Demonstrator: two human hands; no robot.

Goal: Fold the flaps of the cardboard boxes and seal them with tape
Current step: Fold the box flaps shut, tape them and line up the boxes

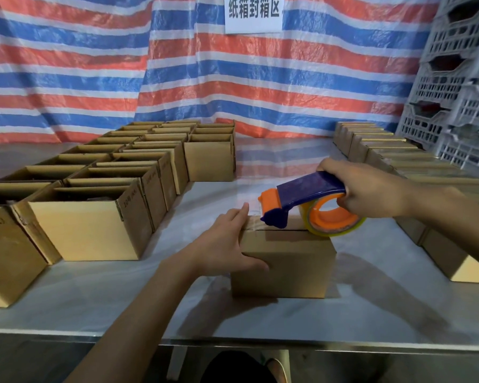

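L side: rows of open-topped brown cardboard boxes [94, 217], packed edge to edge on shiny metal table [108, 305]. Rows run back toward red-blue-white striped tarp [80, 64]. Handwritten marks on some box sides, mostly too small to read.

Centre, up top: white paper sign [253, 12] w/ black characters, hung on tarp.

Centre, table: left hand [224, 244] braces small closed brown cardboard box [285, 269] at its L top corner. Fingers straight and together, flat along L end of box top. Thumb spread away, pressed flat on near face. Box stands toward table's front edge, apart from open rows. Flaps down, seam runs L–R across top.

Blue-and-orange plastic tape dispenser [296, 197] sits on box top, orange nose pointing L, just beside left hand's fingertips. Contact betw. the two: can't tell. Roll of clear tape [335, 226] on orange core at dispenser's R end, hanging past box's R top edge.

right hand [371, 189] grips dispenser from R, above box's R end. Fingers curled into roll core, rest of hand wrapped over blue handle.

Far R: row of closed brown cardboard boxes [385, 153] along table edge. Behind them, stacked grey plastic crates [454, 92].
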